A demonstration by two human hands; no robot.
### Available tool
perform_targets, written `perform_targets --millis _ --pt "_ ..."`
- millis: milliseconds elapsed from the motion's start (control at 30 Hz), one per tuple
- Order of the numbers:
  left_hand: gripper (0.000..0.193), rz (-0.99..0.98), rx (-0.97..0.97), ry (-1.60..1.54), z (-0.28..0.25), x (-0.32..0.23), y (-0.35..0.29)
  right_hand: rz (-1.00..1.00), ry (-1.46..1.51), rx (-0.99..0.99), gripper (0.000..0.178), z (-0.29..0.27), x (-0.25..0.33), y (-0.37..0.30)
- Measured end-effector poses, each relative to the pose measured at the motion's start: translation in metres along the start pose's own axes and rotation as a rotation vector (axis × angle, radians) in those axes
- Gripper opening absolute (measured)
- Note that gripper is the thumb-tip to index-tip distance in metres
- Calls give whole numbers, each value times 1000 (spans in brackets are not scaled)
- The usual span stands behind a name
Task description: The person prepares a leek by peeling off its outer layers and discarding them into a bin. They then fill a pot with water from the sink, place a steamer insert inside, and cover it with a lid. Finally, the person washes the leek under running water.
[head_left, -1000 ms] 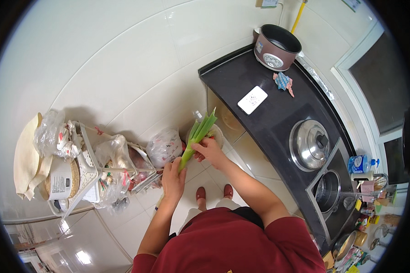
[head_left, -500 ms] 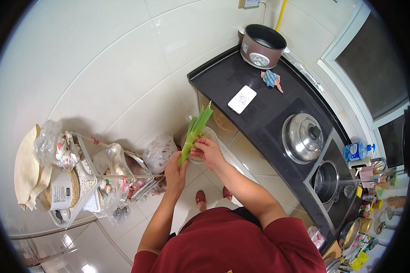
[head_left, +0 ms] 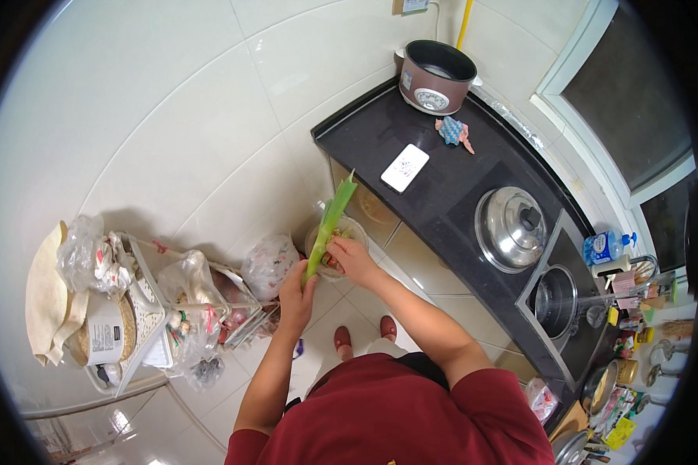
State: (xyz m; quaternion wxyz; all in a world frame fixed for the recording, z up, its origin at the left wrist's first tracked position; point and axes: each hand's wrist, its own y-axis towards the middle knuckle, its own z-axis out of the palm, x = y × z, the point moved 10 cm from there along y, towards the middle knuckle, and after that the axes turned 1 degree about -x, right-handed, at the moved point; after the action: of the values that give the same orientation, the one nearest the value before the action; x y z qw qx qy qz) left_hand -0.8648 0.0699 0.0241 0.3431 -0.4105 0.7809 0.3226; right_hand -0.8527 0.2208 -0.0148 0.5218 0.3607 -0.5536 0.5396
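My left hand [head_left: 297, 288] grips the lower end of a long green leek [head_left: 329, 223], which points up and away from me. My right hand [head_left: 350, 256] rests on the leek's stalk just above the left hand, fingers closed on its outer layer. Directly under both hands sits a round bin [head_left: 355, 227] on the floor, holding scraps. My feet in red slippers [head_left: 362, 334] stand below on the tiled floor.
A black counter [head_left: 442, 186] runs on the right with a rice cooker [head_left: 436, 76], a white card [head_left: 405, 167], a lidded steel pot [head_left: 511, 225] and a stove. To the left stands a white rack [head_left: 151, 310] full of plastic bags, with a bagged bundle [head_left: 269, 263] beside it.
The view has shifted slightly. Both hands stay on the leek over the bin, with the right hand working a little lower along the stalk.
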Motion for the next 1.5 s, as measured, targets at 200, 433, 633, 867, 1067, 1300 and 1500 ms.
perform_targets --millis 200,433,633,867,1067,1300,1500 --pt "27 -443 206 -478 18 21 -8 314 929 -90 22 27 -33 -11" --pt "30 -776 415 -649 2 53 -44 126 1398 -447 20 -105 -45 21" --pt "33 -764 370 -1007 0 64 -64 345 358 -444 13 -135 -77 14" --pt "32 -719 399 -1000 10 54 -47 453 -187 -226 17 -104 -140 55" --pt "29 -733 364 -941 15 34 -26 327 -220 -144 28 -79 -96 50" --pt "26 -644 565 -848 43 -1 2 209 228 128 27 -6 -4 2" --pt "24 -561 771 -854 73 -30 -4 -35 480 -188 21 -61 36 -38"
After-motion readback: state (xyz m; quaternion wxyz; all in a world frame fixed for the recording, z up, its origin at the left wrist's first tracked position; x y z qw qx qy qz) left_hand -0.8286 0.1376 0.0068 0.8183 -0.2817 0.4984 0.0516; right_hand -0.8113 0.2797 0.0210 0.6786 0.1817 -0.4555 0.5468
